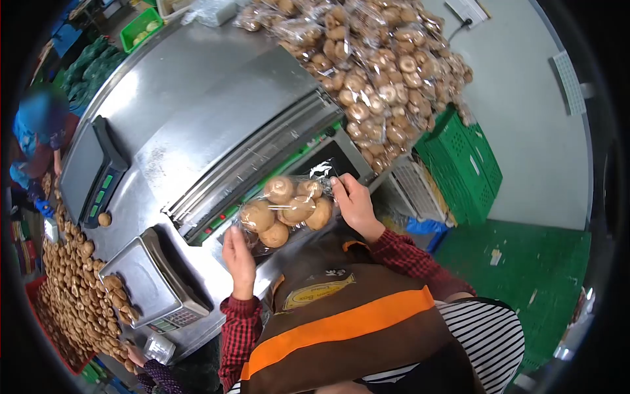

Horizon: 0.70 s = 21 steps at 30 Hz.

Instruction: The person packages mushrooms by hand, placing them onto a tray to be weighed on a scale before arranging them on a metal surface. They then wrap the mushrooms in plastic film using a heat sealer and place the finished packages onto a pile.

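Note:
A clear plastic bag of mushrooms (296, 209) hangs in front of my apron, several round brown caps showing through the film. My left hand (239, 257) grips its left end. At the bag's upper right corner, my right hand (356, 205) pinches the film between thumb and fingers. Just beyond the bag lies a long bag sealer (252, 161) with a metal bar and a green edge; the bag partly covers its near side.
Many packed mushroom bags (387, 72) are heaped beyond the sealer. Two scales (98, 177) stand on the steel table (190, 111), left of me. Loose mushrooms (75, 289) spread along the left, near co-workers. Green crates (459, 164) stand at right.

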Motion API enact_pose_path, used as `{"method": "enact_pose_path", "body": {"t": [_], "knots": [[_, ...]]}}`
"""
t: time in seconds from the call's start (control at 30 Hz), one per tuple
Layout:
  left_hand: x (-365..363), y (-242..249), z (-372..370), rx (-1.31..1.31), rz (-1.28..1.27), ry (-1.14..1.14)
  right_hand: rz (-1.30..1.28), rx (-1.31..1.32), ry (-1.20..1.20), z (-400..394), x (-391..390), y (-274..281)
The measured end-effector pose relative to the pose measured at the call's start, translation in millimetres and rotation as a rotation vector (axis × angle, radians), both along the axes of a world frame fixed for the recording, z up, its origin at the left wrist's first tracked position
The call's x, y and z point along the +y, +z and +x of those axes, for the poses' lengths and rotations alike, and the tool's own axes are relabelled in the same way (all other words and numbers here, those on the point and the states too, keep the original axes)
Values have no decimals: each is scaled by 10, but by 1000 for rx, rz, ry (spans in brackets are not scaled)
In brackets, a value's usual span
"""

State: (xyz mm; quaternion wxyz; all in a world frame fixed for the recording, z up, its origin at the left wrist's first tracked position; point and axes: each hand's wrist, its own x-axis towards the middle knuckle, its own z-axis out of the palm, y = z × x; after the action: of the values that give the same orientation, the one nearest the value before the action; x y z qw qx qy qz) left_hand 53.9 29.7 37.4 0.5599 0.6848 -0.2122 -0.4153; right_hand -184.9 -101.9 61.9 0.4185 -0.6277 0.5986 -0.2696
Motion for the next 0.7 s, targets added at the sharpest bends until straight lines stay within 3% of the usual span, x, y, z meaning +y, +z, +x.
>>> {"method": "enact_pose_path", "body": {"t": [0.07,0.13,0.2,0.27,0.33,0.37,0.4,0.43,0.47,0.5,0.6,0.67,0.7], "knots": [[-45,-62,-132,-446,77,-63,-1,35,-71,-257,166,-225],[-125,-236,-35,-980,182,-199,-241,151,-203,-617,188,-616],[-312,-346,-83,-1228,40,-266,-163,182,-298,-720,210,-1033],[-465,-374,-200,-1303,-7,-274,-189,161,-460,-461,284,-1439],[-563,-456,-306,-1208,-51,-314,405,-1255,-749,-147,583,-1654],[-541,-393,-287,-986,73,-377,557,-1271,-486,-162,660,-1605],[-486,-501,-230,-224,143,-397,543,-974,-71,-203,747,-1405],[-382,-204,-408,172,28,-204,493,-771,249,-210,772,-1122],[-258,138,-627,566,-83,-4,557,-739,445,-173,793,-852],[-156,219,-649,562,-84,-22,636,-732,587,-97,831,-593],[30,345,-612,1044,-804,-427,562,-447,986,228,848,-104],[-17,368,-542,437,-754,-562,872,-915,687,217,659,550],[-28,416,-532,350,-687,-568,700,-1365,807,342,566,559]]}}
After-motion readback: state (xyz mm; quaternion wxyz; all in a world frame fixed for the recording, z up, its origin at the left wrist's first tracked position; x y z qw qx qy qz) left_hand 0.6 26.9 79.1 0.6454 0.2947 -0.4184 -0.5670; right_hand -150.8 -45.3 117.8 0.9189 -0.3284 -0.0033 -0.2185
